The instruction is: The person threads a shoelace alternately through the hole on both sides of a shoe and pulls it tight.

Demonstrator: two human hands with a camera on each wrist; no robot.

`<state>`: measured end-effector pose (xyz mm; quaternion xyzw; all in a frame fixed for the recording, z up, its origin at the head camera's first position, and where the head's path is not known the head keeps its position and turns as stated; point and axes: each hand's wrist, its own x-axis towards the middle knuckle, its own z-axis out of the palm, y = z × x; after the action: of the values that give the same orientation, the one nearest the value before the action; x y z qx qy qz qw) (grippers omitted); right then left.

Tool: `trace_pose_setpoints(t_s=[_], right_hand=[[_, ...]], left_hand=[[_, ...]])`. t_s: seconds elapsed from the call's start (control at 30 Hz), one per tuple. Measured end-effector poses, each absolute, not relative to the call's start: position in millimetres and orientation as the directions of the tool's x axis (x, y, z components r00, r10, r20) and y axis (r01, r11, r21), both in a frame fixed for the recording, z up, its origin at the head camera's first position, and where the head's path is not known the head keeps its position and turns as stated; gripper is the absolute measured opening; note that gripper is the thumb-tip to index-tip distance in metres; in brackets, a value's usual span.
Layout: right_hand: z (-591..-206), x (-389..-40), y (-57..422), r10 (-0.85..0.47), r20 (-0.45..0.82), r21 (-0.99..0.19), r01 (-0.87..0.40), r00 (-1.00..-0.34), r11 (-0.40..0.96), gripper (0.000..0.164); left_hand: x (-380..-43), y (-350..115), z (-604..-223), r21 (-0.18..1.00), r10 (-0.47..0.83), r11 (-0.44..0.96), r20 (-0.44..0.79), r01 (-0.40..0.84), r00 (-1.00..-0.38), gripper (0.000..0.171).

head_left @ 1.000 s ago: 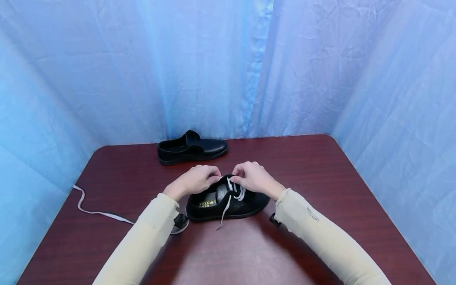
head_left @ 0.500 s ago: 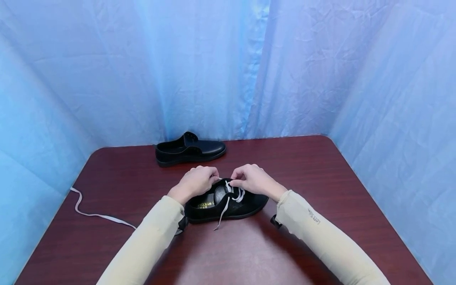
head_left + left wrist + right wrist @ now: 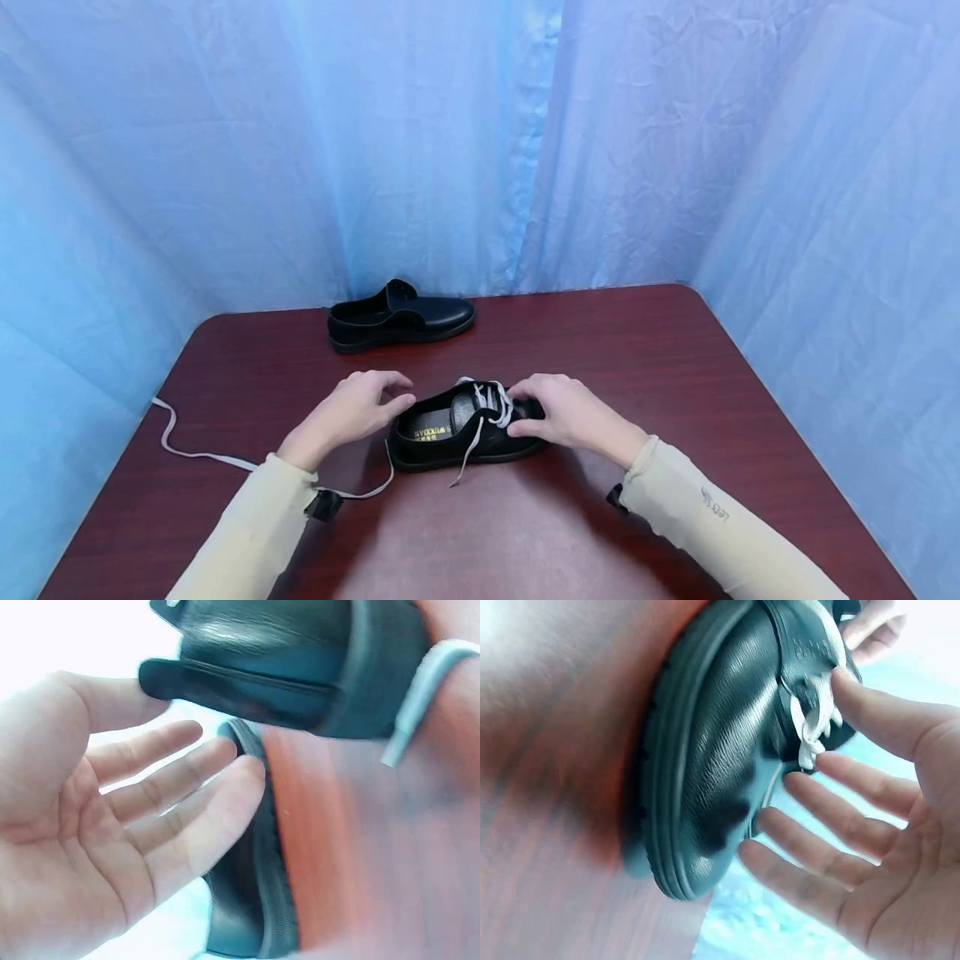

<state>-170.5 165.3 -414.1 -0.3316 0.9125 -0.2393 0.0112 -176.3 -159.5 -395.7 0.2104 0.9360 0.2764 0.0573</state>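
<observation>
The black leather lace-up shoe [image 3: 491, 448] stands upright on its sole near the middle of the table, toe to the right. A flat white fabric lace [image 3: 504, 408] crosses its front, and one free end [image 3: 472, 446] hangs over the near side.

The right hand [image 3: 566, 410] is at the toe, thumb and fingers parted around the upper; it grips nothing, and contact cannot be confirmed. The left hand [image 3: 352, 408] is beside the heel, thumb well apart from the spread fingers, with nothing held. A long white strand [image 3: 197, 455] runs from the table's left edge beneath the left sleeve [image 3: 251, 525] toward the heel; where it joins the shoe cannot be told.

Farther back, a black leather shoe with a raised tongue [image 3: 442, 312] stands without a visible lace. Blue-lilac fabric curtains [image 3: 450, 167] enclose the dark red wood-grain table [image 3: 637, 367].

For work on the lace, steady the upper with one hand, pinch the lace close to the eyelets, keep it flat, and balance both ends. The soft lace can twist; keep the long strand free of the sleeve.

The head view alone shows the gold-lettered insole [image 3: 431, 432] and the strand's full route. The right wrist view adds the grooved sole edge [image 3: 664, 825]. The left wrist view is overexposed: the thumb appears to meet a shoe edge, possibly only by overlap.
</observation>
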Motion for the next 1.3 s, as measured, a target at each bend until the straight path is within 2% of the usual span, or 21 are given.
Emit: trace_pose_setpoints(t_s=[0.13,0.2,0.43,0.7,0.9,0.97,1.03,1.13,1.2,1.3], right_hand=[[-421.1,-160.6,157.5,-0.66,0.227,-0.409,-0.685,-0.716,0.602,0.047],[-425.0,-158.2,151.6,-0.662,0.257,-0.413,-0.699,-0.704,0.583,0.044],[-433.5,-155.8,139.5,-0.589,0.319,-0.481,-0.662,-0.743,0.575,0.021],[-433.2,-162.8,156.5,-0.575,0.319,-0.565,-0.638,-0.753,0.523,0.019],[-432.6,-166.6,184.5,-0.495,0.322,-0.595,-0.579,-0.807,0.557,0.015],[-431.2,-164.9,192.7,-0.424,0.296,-0.619,-0.51,-0.856,0.597,0.026],[-429.0,-162.6,199.5,-0.347,0.222,-0.661,-0.402,-0.911,0.634,0.053],[-424.5,-161.0,207.7,-0.256,0.035,-0.717,-0.203,-0.966,0.667,0.096],[-422.8,-162.5,213.0,-0.235,-0.08,-0.733,-0.102,-0.969,0.672,0.108],[-424.1,-167.7,222.6,-0.217,-0.175,-0.729,-0.022,-0.96,0.684,0.109]], left_hand=[[-173.1,-162.6,-405.5,0.584,0.419,0.738,-0.003,0.339,-0.908,0.027],[-172.8,-160.4,-408.8,0.588,0.423,0.734,-0.003,0.34,-0.906,0.025],[-174.9,-146.0,-410.7,0.494,0.428,0.774,0.051,0.395,-0.902,0.014],[-177.9,-126.9,-411.0,0.509,0.419,0.776,0.028,0.374,-0.908,0.014],[-175.9,-95.8,-412.0,0.536,0.407,0.768,0.015,0.351,-0.913,0.018],[-175.3,-82.3,-412.8,0.549,0.405,0.76,0.015,0.346,-0.914,0.022],[-175.3,-67.7,-413.8,0.547,0.398,0.76,0.036,0.352,-0.917,0.027],[-176.0,-44.4,-416.0,0.54,0.377,0.76,0.088,0.362,-0.922,0.033],[-176.6,-28.4,-417.8,0.544,0.36,0.757,0.114,0.362,-0.926,0.036],[-176.7,-6.3,-420.5,0.588,0.346,0.735,0.105,0.339,-0.932,0.04]])
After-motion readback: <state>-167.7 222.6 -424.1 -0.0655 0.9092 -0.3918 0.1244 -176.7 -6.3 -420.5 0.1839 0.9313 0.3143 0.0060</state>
